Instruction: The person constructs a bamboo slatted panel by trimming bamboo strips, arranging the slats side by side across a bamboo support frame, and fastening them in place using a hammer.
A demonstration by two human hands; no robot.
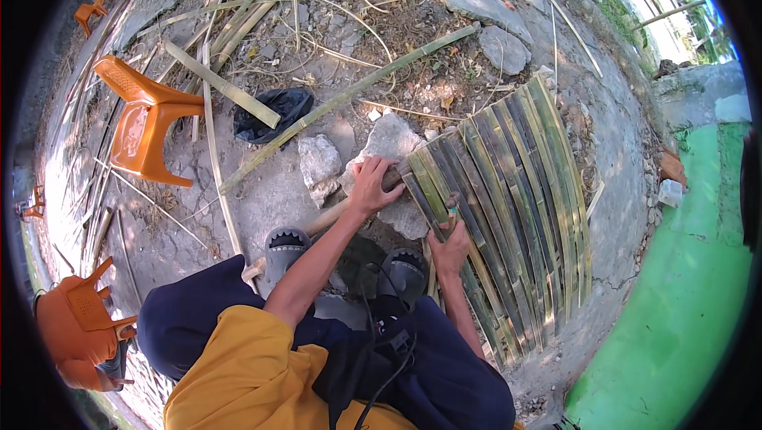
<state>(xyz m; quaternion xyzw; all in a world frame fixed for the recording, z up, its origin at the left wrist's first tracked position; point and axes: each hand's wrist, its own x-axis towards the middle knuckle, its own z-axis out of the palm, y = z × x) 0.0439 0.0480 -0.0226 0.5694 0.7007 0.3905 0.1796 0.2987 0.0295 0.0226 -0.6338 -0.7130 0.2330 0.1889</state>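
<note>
My left hand is wrapped over a round wooden pole, beside the near-left corner of a bamboo slat panel. The pole runs from that corner down to the left, past my foot. My right hand is closed around what looks like a hammer, with a bit of teal and orange showing above the fingers. This hand is over the panel's left slats. A pale rock lies just beyond my left hand, and a second rock sits left of it.
A long bamboo strip crosses the ground ahead, near a black plastic bag and a cut bamboo piece. An orange plastic chair stands at left. Behind it, a person in orange sits. Green-painted ground lies at right.
</note>
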